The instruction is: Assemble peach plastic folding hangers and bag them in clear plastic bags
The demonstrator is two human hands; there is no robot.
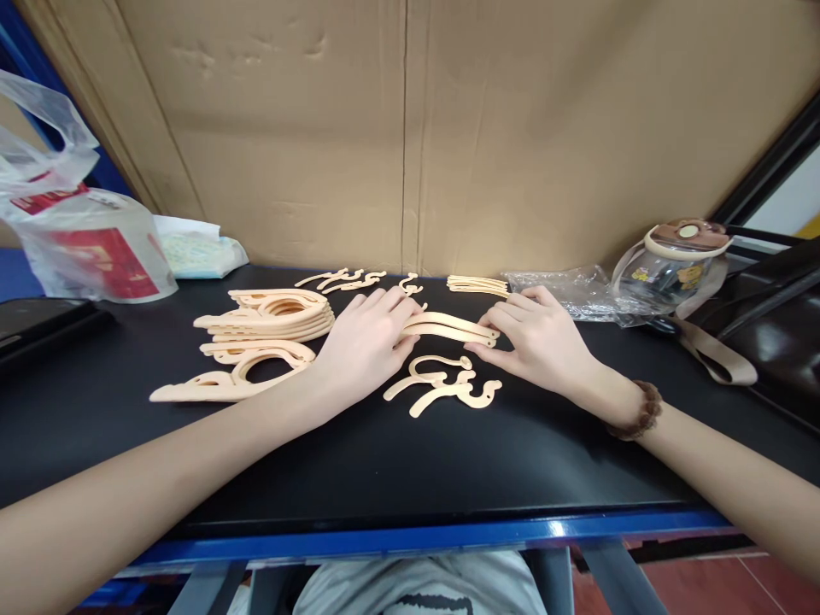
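Two curved beige hanger arms [442,326], one lying along the other, span the gap between my hands above the black table. My left hand [373,331] is closed round their left end, which its fingers hide. At the right end, with its small holes showing, my right hand [536,337] pinches them between thumb and fingers. Just below, loose beige hanger hooks [442,389] lie overlapping on the table. Left of my left wrist are a stack of beige hanger pieces [266,314] with round openings and a smaller pile [224,384] in front, partly behind my forearm.
More hooks [349,278] and a stack of strips [476,284] lie by the cardboard wall [288,128]. On the right are clear plastic wrapping [564,293], a strapped bottle [679,265] and a dark bag [775,316]. A plastic carrier bag [96,239] and tissue pack [202,248] stand left.
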